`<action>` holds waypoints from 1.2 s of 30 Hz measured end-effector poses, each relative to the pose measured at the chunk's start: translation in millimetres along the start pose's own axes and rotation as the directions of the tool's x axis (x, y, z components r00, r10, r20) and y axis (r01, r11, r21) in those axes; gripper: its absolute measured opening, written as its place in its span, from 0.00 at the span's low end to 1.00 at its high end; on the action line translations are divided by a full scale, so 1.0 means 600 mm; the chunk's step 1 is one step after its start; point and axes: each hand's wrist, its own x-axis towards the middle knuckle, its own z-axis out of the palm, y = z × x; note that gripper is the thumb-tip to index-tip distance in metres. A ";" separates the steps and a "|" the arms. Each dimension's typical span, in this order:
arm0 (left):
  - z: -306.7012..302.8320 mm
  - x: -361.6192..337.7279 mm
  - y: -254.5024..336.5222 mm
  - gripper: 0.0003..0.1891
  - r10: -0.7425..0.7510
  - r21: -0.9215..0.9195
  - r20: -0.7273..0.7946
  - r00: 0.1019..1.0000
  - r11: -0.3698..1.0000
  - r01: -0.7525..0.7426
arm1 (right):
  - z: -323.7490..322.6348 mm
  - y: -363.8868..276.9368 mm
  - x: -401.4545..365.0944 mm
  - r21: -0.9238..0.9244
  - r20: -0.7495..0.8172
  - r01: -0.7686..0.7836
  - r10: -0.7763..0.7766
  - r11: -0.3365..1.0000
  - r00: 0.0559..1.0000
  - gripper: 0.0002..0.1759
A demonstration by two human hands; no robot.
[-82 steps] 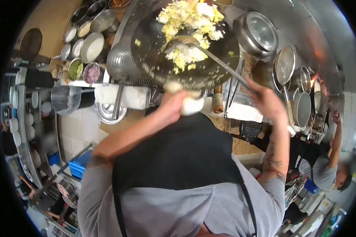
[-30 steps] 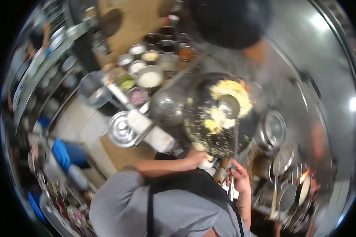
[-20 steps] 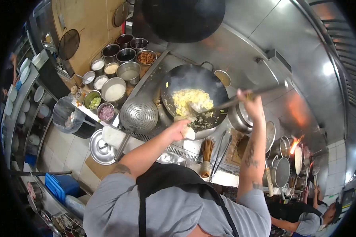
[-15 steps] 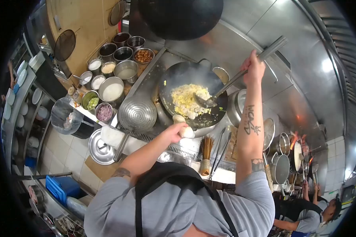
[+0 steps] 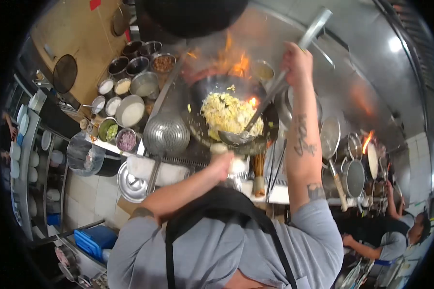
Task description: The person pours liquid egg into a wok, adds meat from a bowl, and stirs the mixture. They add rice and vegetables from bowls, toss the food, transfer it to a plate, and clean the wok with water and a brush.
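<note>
Centrally, a dark wok (image 5: 273,120) sits on the range, holding a mound of yellow-and-white food (image 5: 226,110), with a few loose pieces above it. Orange flames (image 5: 237,63) rise behind the far rim, and a smaller flare shows at the mound's right side. The right hand (image 5: 298,65), raised to the right of the wok, has its fingers wrapped around the long handle of a ladle (image 5: 267,98); the ladle's bowl lies inside the wok, against the near side of the food. The left hand (image 5: 222,165), at the wok's near edge, has its fingers closed on a white cloth (image 5: 237,166); whether they also grip part of the wok is hidden. To the left lies a perforated strainer (image 5: 166,135), its handle directed toward the person. Just right of the left hand stands a bundled brush (image 5: 259,174). Beyond the strainer, metal containers cluster, among them one of purple pieces (image 5: 127,140).
</note>
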 end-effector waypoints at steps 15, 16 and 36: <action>0.034 -0.038 0.051 0.12 0.005 0.033 -0.019 1.000 0.999 -0.004 | -0.002 -0.086 -0.037 0.153 0.016 0.408 -0.415 0.900 0.910 0.17; 0.029 0.000 0.058 0.13 -0.001 0.030 0.039 0.999 1.000 0.000 | 0.007 -0.094 -0.041 0.151 0.042 0.456 -0.466 0.877 0.884 0.17; 0.025 -0.032 0.053 0.16 0.043 0.103 -0.018 0.999 0.994 -0.041 | -0.052 0.013 0.016 0.091 0.025 -0.025 0.023 0.996 0.999 0.10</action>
